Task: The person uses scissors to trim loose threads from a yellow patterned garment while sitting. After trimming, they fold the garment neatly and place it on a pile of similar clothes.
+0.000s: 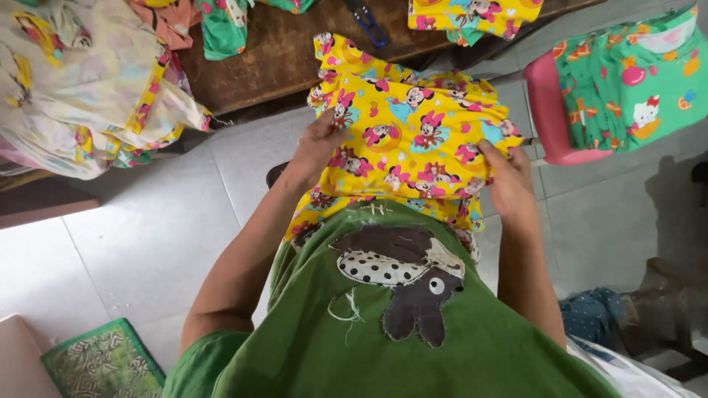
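A yellow cloth with a cartoon mouse print (413, 133) hangs in front of my body, held up between both hands. My left hand (318, 144) pinches its left edge with the fingers closed on the fabric. My right hand (509, 180) grips the right edge lower down. The cloth's lower part drapes against my green shirt (383, 324), and its top reaches toward the dark wooden table (280, 51).
On the table lie a pile of pale printed fabric (81, 81), green and yellow printed pieces (472, 15) and blue-handled scissors (366, 22). A pink stool (549, 110) carries green printed cloth (634, 74). A green patterned mat (103, 361) lies on the tiled floor.
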